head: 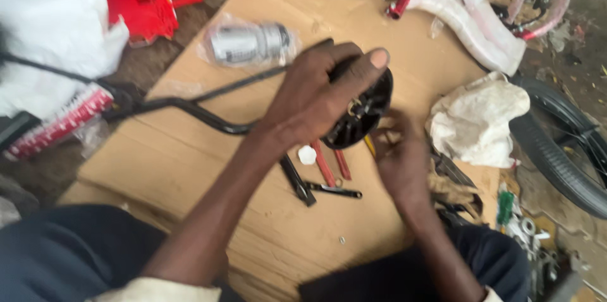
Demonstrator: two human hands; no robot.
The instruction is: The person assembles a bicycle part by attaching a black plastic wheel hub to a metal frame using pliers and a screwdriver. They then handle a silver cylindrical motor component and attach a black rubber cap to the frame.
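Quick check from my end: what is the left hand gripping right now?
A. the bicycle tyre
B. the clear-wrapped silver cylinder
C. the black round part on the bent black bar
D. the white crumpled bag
C: the left hand wraps over the black round part at the end of the black bar, above the cardboard; the silver cylinder, white bag and tyre lie untouched.

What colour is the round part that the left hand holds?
Black. The round part, gripped by the left hand, shows best in the head view.
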